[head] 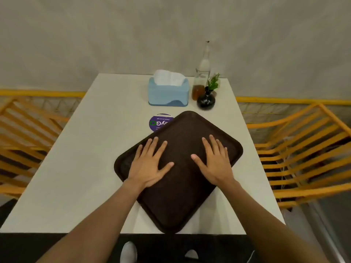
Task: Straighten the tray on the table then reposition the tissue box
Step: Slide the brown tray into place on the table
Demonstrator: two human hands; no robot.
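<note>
- Tray [182,202], dark brown, lies skewed on the white table [79,168], one corner pointing at the near edge, the opposite corner toward the far end.
- Left hand [150,166] is flat on the tray, fingers spread, palm down, gripping nothing.
- Right hand [214,164] presses flat on the tray too, fingers splayed, nothing held.
- Tissue box [168,94], blue, stands beyond the tray's far corner, apart from it, a white tissue poking up.
- Sticker [158,122], round and purple, sits partly under the tray's far-left edge.
- Bottle [202,73] and black vase [206,100] stand beyond the tray, just right of the box.
- Orange chairs [303,149] flank the table.
</note>
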